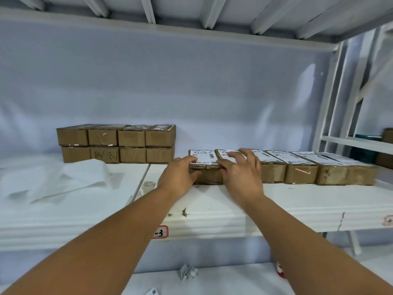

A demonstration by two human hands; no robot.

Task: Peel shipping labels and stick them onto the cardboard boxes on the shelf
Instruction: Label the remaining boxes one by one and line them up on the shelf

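Left hand (180,170) grips the end box (209,176) on the shelf (297,201); right hand (241,170) lies open, fingers spread, pressing the labels (203,157).

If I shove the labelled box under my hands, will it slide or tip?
Probably slides: the labelled box is low and wide, flat on the smooth white shelf. Likely stiff; its cardboard edges look square. It abuts the next box, so pushing right may shift the row.

Soft, even bluish light; edges bowed, slightly blurred.
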